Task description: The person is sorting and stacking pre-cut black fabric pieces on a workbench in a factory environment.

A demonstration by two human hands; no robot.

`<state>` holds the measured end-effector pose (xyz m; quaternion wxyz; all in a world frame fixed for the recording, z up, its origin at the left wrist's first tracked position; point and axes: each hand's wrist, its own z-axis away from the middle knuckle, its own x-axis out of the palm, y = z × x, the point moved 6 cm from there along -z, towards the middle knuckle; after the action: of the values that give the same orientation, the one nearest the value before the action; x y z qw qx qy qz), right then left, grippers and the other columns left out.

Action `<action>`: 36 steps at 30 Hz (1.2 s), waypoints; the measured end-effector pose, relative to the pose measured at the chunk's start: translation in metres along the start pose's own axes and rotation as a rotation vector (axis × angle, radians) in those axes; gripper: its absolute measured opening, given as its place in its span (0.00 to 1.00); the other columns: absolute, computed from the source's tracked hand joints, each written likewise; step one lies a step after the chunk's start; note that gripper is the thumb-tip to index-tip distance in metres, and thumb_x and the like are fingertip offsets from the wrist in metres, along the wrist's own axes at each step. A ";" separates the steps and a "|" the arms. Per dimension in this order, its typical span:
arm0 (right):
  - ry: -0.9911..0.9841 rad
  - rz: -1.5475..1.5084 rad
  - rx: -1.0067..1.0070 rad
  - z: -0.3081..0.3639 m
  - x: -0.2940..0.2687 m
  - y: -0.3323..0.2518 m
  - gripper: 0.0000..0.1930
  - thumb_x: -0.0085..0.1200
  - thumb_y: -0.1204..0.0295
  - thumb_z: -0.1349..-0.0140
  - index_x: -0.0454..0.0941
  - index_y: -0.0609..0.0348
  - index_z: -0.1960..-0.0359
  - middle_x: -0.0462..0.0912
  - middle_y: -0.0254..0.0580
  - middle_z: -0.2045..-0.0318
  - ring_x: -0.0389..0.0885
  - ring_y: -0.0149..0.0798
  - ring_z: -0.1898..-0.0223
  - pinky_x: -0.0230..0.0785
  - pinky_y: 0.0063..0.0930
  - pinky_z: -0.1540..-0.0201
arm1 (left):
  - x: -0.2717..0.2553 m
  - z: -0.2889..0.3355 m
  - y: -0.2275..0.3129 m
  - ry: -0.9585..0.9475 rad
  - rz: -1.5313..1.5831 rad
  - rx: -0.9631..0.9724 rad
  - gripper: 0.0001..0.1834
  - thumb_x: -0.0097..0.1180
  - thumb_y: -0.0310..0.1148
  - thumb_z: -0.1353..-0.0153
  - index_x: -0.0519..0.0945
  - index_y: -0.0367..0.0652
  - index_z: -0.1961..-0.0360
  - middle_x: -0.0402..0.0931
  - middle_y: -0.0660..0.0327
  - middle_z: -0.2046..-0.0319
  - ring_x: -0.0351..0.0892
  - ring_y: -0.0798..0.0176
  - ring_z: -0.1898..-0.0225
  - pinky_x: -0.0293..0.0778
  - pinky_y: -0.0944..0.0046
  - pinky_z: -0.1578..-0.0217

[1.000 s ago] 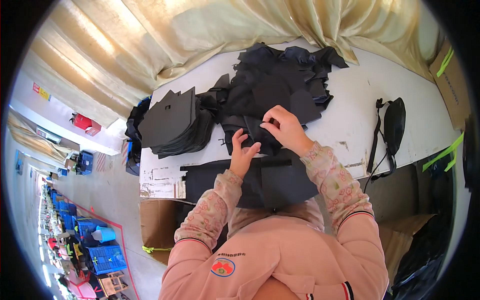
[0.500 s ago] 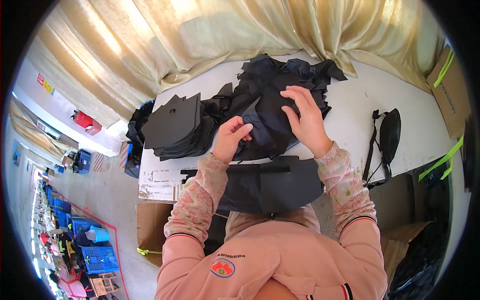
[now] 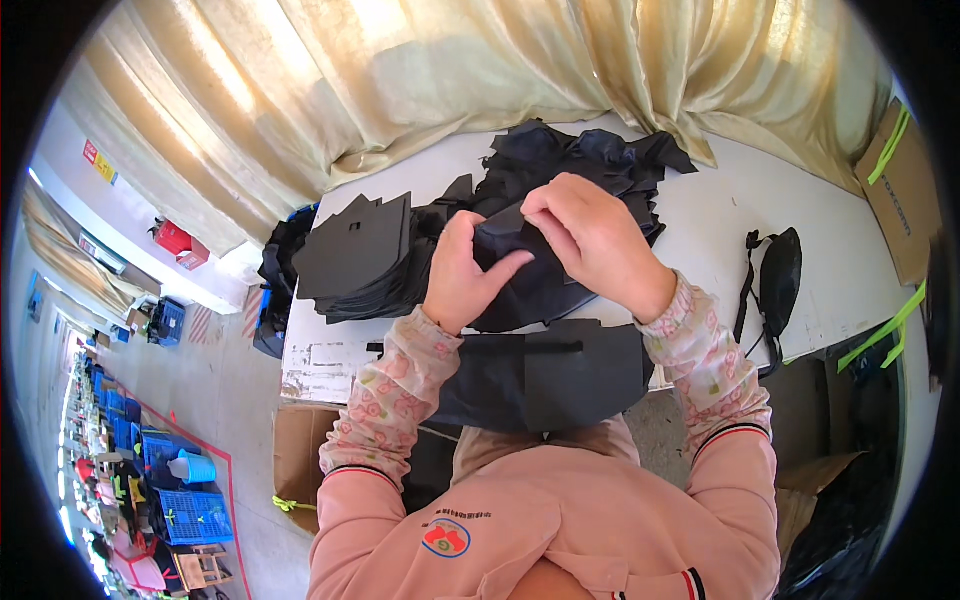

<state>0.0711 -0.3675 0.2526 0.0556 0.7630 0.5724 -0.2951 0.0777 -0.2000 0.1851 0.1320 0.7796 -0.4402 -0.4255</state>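
Both hands work over a black fabric piece (image 3: 520, 285) in front of a heap of black fabric (image 3: 570, 150). My right hand (image 3: 600, 240) pinches the raised upper edge of this piece. Beside it, my left hand (image 3: 462, 275) touches the piece with thumb spread away from the fingers; the fabric partly hides its fingertips. A stack of flat black panels (image 3: 355, 245) stands left of my left hand. Nearer to me, a black panel with a strip across it (image 3: 585, 380) lies at the table's front edge, over my lap.
On the right of the white table (image 3: 695, 225) lies a black pouch with a strap (image 3: 780, 275). Cream curtains (image 3: 450, 60) hang along the back. Cardboard boxes (image 3: 900, 190) flank the table, and blue crates (image 3: 195, 515) stand on the floor at left.
My right hand has come down and left, closing on the fabric edge. The left hand has shifted slightly, from a pinch to a spread thumb. The fabric edge is lifted between them.
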 end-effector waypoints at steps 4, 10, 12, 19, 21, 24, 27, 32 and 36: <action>0.111 0.094 -0.063 -0.002 -0.013 -0.011 0.08 0.60 0.78 0.45 0.72 0.59 0.67 0.76 0.43 0.69 0.77 0.48 0.66 0.71 0.36 0.64 | -0.019 0.000 -0.002 0.173 -0.143 0.085 0.21 0.68 0.30 0.48 0.71 0.37 0.57 0.72 0.51 0.63 0.74 0.47 0.61 0.71 0.57 0.59; 0.107 0.190 -0.041 -0.007 -0.008 -0.019 0.18 0.62 0.81 0.50 0.73 0.57 0.56 0.80 0.43 0.54 0.78 0.49 0.51 0.65 0.48 0.39 | -0.024 0.003 -0.007 0.178 0.022 0.003 0.18 0.61 0.24 0.47 0.72 0.36 0.55 0.73 0.51 0.62 0.75 0.47 0.60 0.72 0.58 0.58; 0.071 0.157 -0.042 -0.009 0.000 -0.014 0.21 0.63 0.81 0.51 0.73 0.56 0.54 0.79 0.42 0.55 0.77 0.48 0.50 0.59 0.51 0.35 | -0.022 0.003 0.000 0.139 -0.011 0.062 0.19 0.60 0.23 0.49 0.72 0.37 0.55 0.73 0.52 0.62 0.75 0.48 0.60 0.72 0.58 0.58; -0.051 0.126 -0.061 0.001 -0.006 -0.026 0.12 0.61 0.80 0.48 0.75 0.57 0.62 0.75 0.42 0.73 0.78 0.48 0.72 0.69 0.38 0.72 | -0.052 0.009 -0.008 0.317 -0.170 0.121 0.28 0.54 0.12 0.60 0.74 0.39 0.53 0.72 0.53 0.57 0.75 0.53 0.61 0.75 0.61 0.60; -0.182 0.197 -0.023 0.013 -0.010 -0.037 0.11 0.62 0.76 0.46 0.75 0.55 0.62 0.75 0.41 0.74 0.78 0.46 0.76 0.67 0.36 0.76 | -0.068 0.016 -0.026 0.365 -0.232 0.095 0.28 0.54 0.12 0.61 0.75 0.40 0.54 0.73 0.53 0.57 0.75 0.53 0.61 0.74 0.61 0.59; -0.275 0.087 -0.018 0.035 -0.012 -0.049 0.09 0.63 0.72 0.45 0.76 0.53 0.64 0.75 0.38 0.77 0.77 0.44 0.78 0.66 0.36 0.77 | -0.093 0.034 -0.053 0.388 -0.296 0.025 0.26 0.53 0.12 0.60 0.75 0.40 0.55 0.73 0.54 0.58 0.75 0.53 0.60 0.73 0.60 0.57; -0.389 -0.090 0.032 0.063 -0.015 -0.055 0.07 0.63 0.71 0.44 0.77 0.53 0.66 0.76 0.37 0.78 0.78 0.44 0.79 0.67 0.34 0.78 | -0.114 0.063 -0.082 0.306 -0.402 0.025 0.18 0.57 0.15 0.57 0.77 0.41 0.62 0.76 0.58 0.62 0.76 0.55 0.57 0.73 0.61 0.55; -0.792 -0.803 0.375 0.122 -0.011 -0.057 0.07 0.64 0.71 0.42 0.80 0.57 0.65 0.82 0.38 0.76 0.80 0.40 0.79 0.67 0.26 0.77 | -0.141 0.123 -0.116 -0.047 -0.241 -0.220 0.18 0.52 0.11 0.58 0.80 0.38 0.64 0.81 0.57 0.64 0.80 0.55 0.58 0.74 0.64 0.54; -0.994 -1.016 0.580 0.154 -0.020 -0.046 0.09 0.63 0.72 0.40 0.79 0.62 0.62 0.82 0.39 0.75 0.79 0.28 0.75 0.68 0.25 0.72 | -0.175 0.180 -0.144 -0.402 -0.087 -0.582 0.17 0.53 0.11 0.56 0.83 0.37 0.65 0.82 0.59 0.68 0.80 0.65 0.62 0.74 0.67 0.57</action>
<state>-0.0336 -0.4337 0.1479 -0.0386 0.1680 0.6601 -0.7311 -0.0240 0.0532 0.0887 0.2409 0.6280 -0.2839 -0.6833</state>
